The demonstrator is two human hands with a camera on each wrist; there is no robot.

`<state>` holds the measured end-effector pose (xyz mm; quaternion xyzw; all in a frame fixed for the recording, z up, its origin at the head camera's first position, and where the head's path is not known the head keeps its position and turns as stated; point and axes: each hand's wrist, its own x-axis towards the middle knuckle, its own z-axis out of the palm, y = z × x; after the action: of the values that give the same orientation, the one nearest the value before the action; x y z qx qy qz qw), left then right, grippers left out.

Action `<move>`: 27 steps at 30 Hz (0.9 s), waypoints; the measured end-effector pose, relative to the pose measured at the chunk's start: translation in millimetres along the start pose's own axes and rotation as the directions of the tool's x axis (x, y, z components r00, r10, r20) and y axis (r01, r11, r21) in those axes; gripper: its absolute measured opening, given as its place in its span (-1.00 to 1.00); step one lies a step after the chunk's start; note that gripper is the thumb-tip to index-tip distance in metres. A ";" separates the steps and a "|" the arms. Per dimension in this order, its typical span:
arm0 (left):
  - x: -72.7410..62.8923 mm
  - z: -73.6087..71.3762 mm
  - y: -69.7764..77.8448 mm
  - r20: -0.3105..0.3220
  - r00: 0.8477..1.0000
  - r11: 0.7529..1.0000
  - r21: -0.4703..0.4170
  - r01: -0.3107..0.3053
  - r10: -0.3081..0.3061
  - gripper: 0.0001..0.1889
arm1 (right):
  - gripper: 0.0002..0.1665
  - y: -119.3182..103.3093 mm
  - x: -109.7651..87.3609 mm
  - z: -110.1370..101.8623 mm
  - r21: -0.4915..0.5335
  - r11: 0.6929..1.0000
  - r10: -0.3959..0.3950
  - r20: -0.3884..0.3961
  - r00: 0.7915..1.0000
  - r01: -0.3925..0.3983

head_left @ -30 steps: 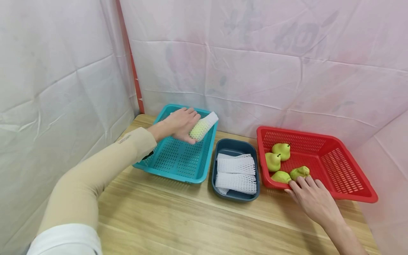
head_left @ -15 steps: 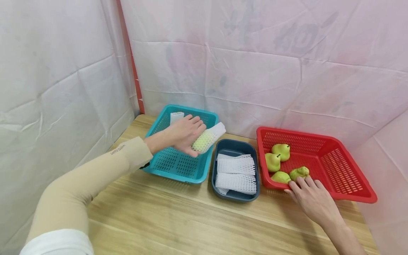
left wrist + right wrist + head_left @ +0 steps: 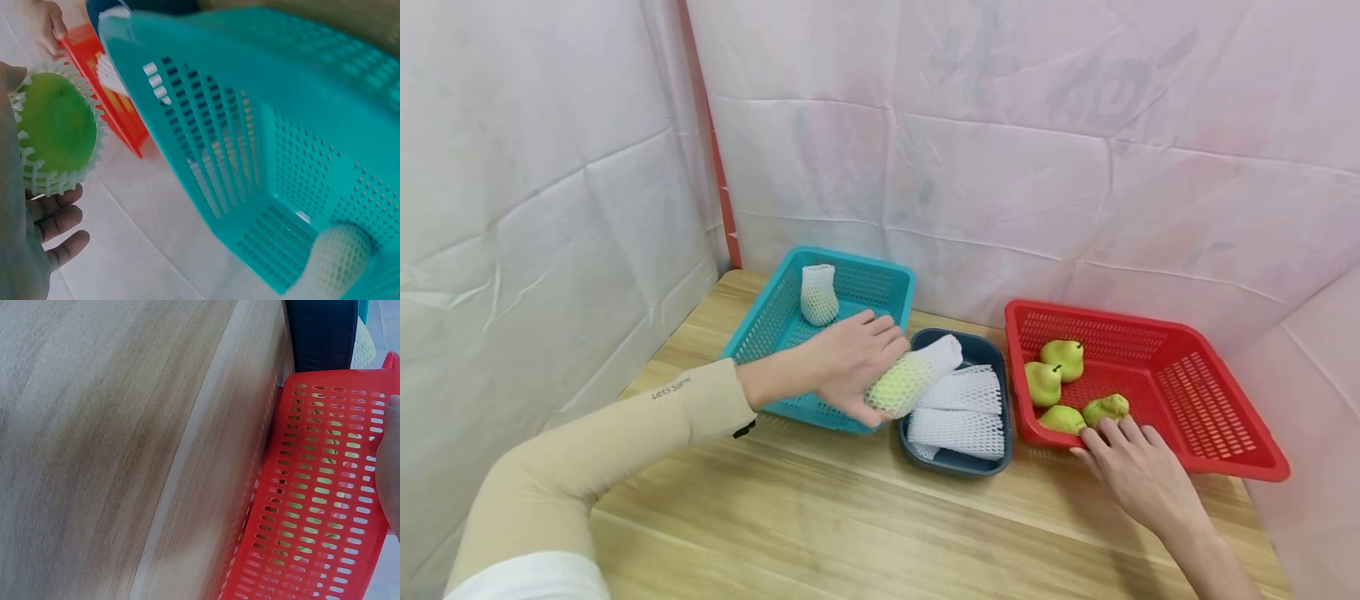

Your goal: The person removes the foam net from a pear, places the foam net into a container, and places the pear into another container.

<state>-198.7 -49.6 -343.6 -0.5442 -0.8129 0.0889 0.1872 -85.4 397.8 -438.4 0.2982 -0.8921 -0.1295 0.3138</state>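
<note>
My left hand holds a pear in a white foam net sleeve, between the teal basket and the dark blue bin. In the left wrist view the green pear shows through the sleeve's end, against the palm. My right hand grips the front rim of the red basket, fingertips over the edge close to a pear. Three more pears, including one at the back, sit on that basket's left side. The right wrist view shows only part of the hand at the rim.
Another sleeved pear stands in the back left of the teal basket. The dark blue bin between the baskets holds flat foam net sleeves. All stand on a wooden table against cloth walls.
My left hand has moved from over the teal basket towards me and to the right, carrying the sleeved pear. The other sleeved pear has come into full sight. My right hand stays put.
</note>
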 end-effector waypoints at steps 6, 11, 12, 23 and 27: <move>-0.8 -3.7 20.3 -0.004 0.999 0.999 -0.027 -0.034 0.034 -0.08 | -0.35 -0.1 0.1 0.2 -0.006 1.000 0.002 0.000 1.000 -0.002; -1.9 -1.6 37.7 0.029 0.999 0.994 -0.098 -0.040 0.043 -0.07 | -0.35 -1.2 1.3 -0.5 -0.006 1.000 -0.001 -0.008 1.000 0.001; -2.1 -0.6 41.2 0.032 0.998 0.993 -0.107 -0.044 0.048 -0.07 | -0.35 -1.2 1.5 -0.5 -0.007 1.000 -0.002 -0.009 1.000 0.002; -4.8 9.1 75.9 0.041 0.992 0.977 -0.181 -0.112 0.121 -0.08 | -0.35 -1.1 2.0 -2.2 -0.012 1.000 0.002 -0.007 1.000 -0.003; -6.3 15.7 87.4 0.030 0.990 0.973 -0.187 -0.132 0.140 -0.06 | -0.35 -1.7 1.9 -1.7 -0.013 1.000 0.003 -0.012 1.000 -0.004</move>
<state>-128.4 -20.2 -389.7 -0.6117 -0.7822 0.0375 0.1119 -84.7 395.2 -436.9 0.2953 -0.8898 -0.1330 0.3215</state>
